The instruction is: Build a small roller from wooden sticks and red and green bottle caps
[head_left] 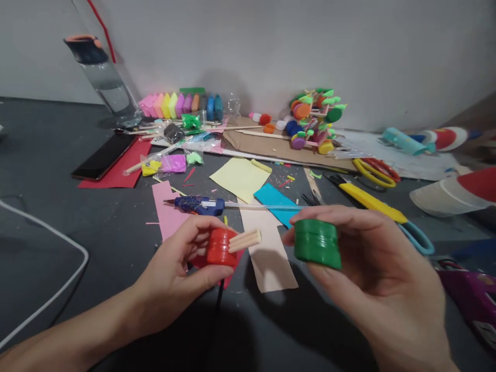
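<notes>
Between the fingers and thumb of my left hand (182,263) is a red bottle-cap piece (221,247), seemingly stacked caps, with short wooden sticks (245,240) poking out of its side toward the right. My right hand (372,274) pinches a similar green bottle-cap piece (316,243); its side facing me shows no sticks. Both pieces are held up above the table, apart from each other. Behind them lies a blue glue gun (199,204) with a clear glue stick (259,206) running out of its back. A beige paper strip (271,263) lies below, between my hands.
A water bottle (110,82) stands back left near a black phone (104,156). Finished-looking cap-and-stick pieces (315,119) sit on cardboard (267,146). A yellow cutter (368,200), scissors (374,173) and a paper cup (437,196) are right. A white cable (50,227) curves at left.
</notes>
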Tool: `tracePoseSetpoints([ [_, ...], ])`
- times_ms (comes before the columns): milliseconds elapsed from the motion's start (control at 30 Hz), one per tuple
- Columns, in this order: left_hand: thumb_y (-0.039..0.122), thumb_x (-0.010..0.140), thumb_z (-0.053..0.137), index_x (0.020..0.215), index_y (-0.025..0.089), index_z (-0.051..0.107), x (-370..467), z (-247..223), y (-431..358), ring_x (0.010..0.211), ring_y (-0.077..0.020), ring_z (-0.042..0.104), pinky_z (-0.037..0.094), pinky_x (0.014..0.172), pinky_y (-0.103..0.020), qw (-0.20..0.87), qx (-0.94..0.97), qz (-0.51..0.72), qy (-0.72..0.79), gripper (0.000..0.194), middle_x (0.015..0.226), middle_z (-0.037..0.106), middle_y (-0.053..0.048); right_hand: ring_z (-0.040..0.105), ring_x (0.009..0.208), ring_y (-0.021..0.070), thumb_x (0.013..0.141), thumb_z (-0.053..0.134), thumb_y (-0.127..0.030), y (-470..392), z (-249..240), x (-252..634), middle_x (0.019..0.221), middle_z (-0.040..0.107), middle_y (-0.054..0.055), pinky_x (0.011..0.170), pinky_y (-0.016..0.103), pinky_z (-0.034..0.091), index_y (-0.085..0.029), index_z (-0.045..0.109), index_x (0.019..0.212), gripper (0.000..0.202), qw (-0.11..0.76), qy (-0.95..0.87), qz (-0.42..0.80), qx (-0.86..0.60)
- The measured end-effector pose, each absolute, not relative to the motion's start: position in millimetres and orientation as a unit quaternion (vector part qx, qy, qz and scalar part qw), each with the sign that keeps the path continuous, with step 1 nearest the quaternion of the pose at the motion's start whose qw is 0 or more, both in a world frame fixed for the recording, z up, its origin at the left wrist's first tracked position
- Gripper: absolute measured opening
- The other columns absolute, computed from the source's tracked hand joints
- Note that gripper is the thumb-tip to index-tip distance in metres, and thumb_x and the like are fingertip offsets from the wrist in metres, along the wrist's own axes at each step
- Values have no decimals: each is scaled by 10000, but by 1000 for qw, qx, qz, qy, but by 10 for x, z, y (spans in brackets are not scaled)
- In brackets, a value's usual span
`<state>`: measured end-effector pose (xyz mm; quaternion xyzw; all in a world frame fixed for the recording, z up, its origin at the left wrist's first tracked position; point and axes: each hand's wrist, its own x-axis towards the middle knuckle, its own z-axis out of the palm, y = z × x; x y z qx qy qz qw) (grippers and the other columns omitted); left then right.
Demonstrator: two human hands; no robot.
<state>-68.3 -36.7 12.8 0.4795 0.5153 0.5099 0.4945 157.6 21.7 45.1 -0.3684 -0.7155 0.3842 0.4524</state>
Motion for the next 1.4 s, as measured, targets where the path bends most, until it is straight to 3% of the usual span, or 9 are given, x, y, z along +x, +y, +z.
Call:
tracePoseSetpoints([
  [133,137,773,762,1071,275,657,-653,180,-375,914,-184,762,612,800,-239,596,431,468,489,345,1061,784,-56,688,863,227,867,735,-287,192,484,1597,1038,687,72,751,307,617,-286,695,1085,222,449,-721,358,-388],
  [267,117,745,794,1063,296,711,-660,171,-389,912,-157,759,597,810,-191,650,412,440,463,375,1012,783,-19,709,815,194,851,764,-258,193,476,1623,1083,698,48,713,272,619,-322,673,1208,373,463,-715,389,-351],
  [500,109,701,850,1026,352,759,-668,113,-401,870,-154,752,604,781,-176,525,494,494,486,415,1016,777,5,658,1043,249,831,776,-170,153,474,1638,1117,702,40,846,355,593,-329,687,1240,447,468,-768,307,-312],
  [633,160,698,870,1052,347,753,-704,99,-400,815,-161,744,610,697,-176,463,528,510,497,417,997,770,-5,646,1015,233,802,773,-99,156,487,1641,1148,690,43,823,351,579,-315,613,1353,613,482,-777,275,-296],
  [733,207,727,861,1060,340,742,-742,97,-400,843,-161,728,602,688,-176,415,563,510,502,377,1010,749,-6,630,994,238,789,787,-109,172,512,1644,1104,695,41,836,378,555,-304,661,1265,530,492,-782,235,-301],
  [867,216,776,826,1082,348,703,-799,108,-413,1036,-173,666,566,835,-207,352,619,472,520,355,1079,708,11,623,1011,255,736,789,-68,203,547,1695,1165,679,60,770,376,545,-234,674,1270,570,458,-825,181,-277],
  [1000,185,808,792,1161,359,645,-846,133,-426,1077,-173,628,517,954,-266,300,659,453,520,419,1128,668,22,608,1054,243,725,759,-38,236,561,1759,1223,630,65,829,373,538,-198,653,1291,598,411,-853,173,-269],
  [1300,184,851,736,1239,338,588,-964,189,-422,1144,-172,602,436,1036,-246,246,701,421,521,443,1213,663,32,627,1072,295,747,759,-77,244,540,1747,1184,659,82,887,448,516,-264,669,1209,506,414,-821,233,-317],
  [1400,174,846,732,1239,354,604,-976,190,-443,1150,-174,614,448,1042,-249,247,686,420,540,451,1214,678,42,641,1081,291,728,752,-47,254,547,1739,1193,672,64,910,453,527,-286,641,1229,566,397,-823,262,-311],
])
